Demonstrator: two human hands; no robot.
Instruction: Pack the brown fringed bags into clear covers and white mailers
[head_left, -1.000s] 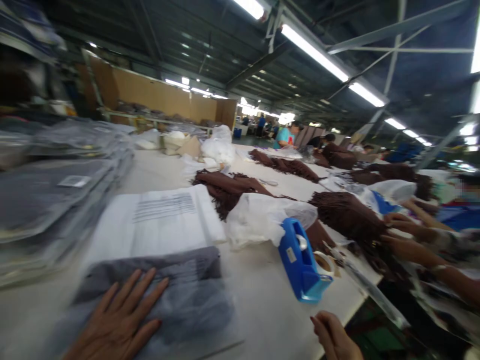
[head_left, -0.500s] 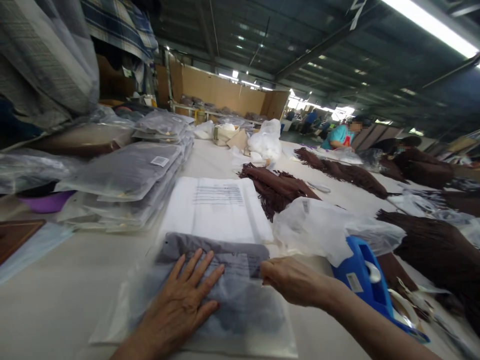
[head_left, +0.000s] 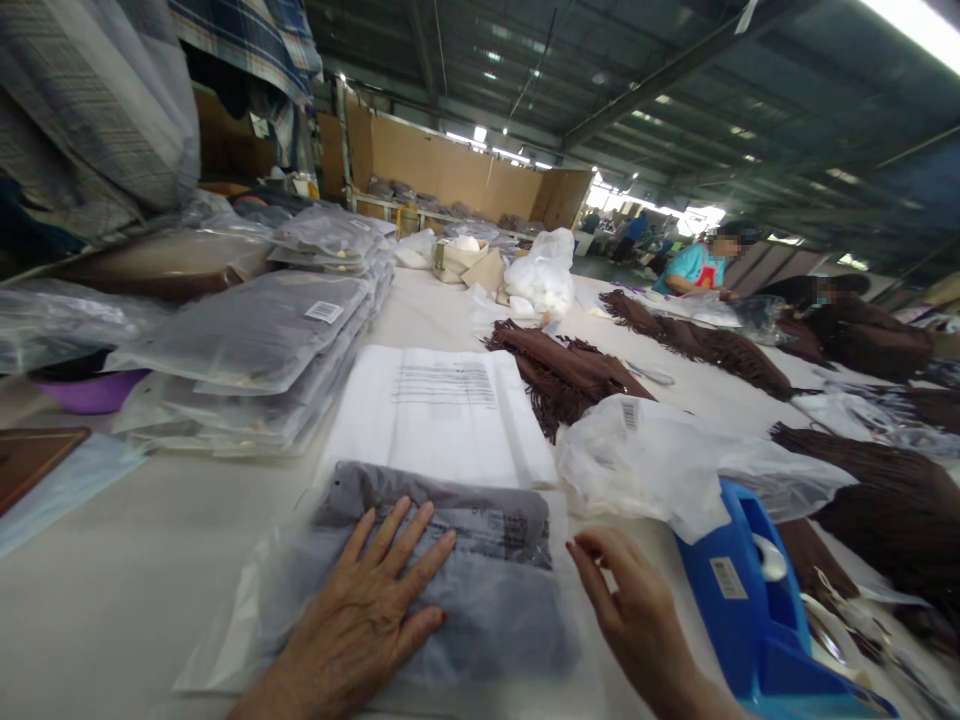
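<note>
My left hand (head_left: pixel 375 600) lies flat with its fingers spread on a grey folded textile (head_left: pixel 517 610) inside a clear plastic bag (head_left: pixel 240 620). Dark printed text shows on the bag, to the right of my fingers. Just off the bag's right side is my right hand (head_left: pixel 637 610), its fingers curled and the tips of thumb and forefinger brought together. Whatever may be between those tips is too small to make out. Directly beyond the bag sits a stack of flat white bags (head_left: pixel 442 430) with printed lines.
Bagged grey textiles (head_left: pixel 255 320) are piled at left, by a purple bowl (head_left: pixel 94 390). On the right are a blue tape dispenser (head_left: pixel 720 600), a crumpled clear bag (head_left: pixel 637 455) and brown fringed scarves (head_left: pixel 562 370). A person in a turquoise top (head_left: pixel 690 268) works farther back.
My right hand has left the bag's upper right part and moved right, uncovering the printed text there. My left hand stays spread on the bag. The view has shifted slightly.
</note>
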